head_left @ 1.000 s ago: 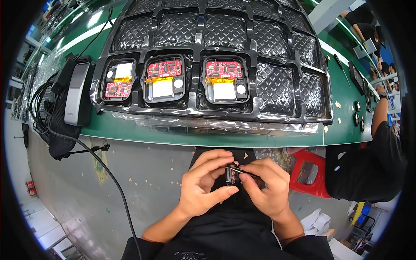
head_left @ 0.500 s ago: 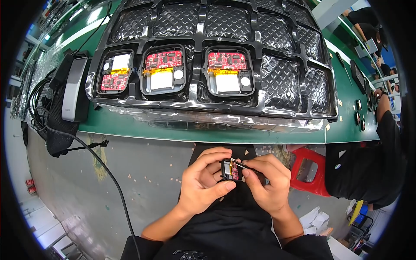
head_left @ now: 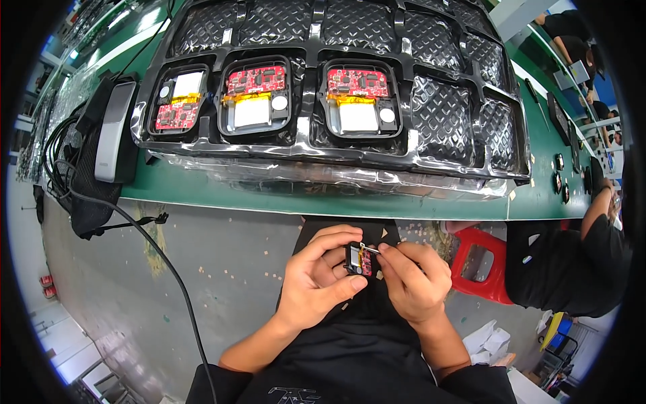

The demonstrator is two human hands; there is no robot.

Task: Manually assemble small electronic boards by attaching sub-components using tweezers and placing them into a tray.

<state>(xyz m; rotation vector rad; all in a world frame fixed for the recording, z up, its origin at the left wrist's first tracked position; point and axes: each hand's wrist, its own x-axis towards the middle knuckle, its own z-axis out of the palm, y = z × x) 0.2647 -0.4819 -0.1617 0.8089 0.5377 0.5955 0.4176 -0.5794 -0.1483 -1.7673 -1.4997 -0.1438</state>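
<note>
Above my lap, my left hand [head_left: 311, 281] grips a small black device housing [head_left: 350, 268] by its edges, thumb on the near side and fingers at the far side. Inside the housing are a red circuit board [head_left: 366, 264], a strip of yellow tape and a pale block. Between thumb and fingers my right hand [head_left: 422, 283] pinches a thin metal-tipped tool [head_left: 371, 250]. Its tip points left and reaches the upper part of the device at the yellow tape. Whether the tip touches a part there is too small to tell.
A black moulded tray [head_left: 269, 156] on the green table [head_left: 323, 205] holds three similar open devices [head_left: 363, 101] in its near row. A grey box [head_left: 116, 135] and cables lie left. A red stool [head_left: 483, 269] and a person in black [head_left: 555, 269] are at right.
The right fingers have shifted slightly up around the tool, and its tip now lies flatter across the top of the device. The left hand keeps its hold. The view has moved slightly.
</note>
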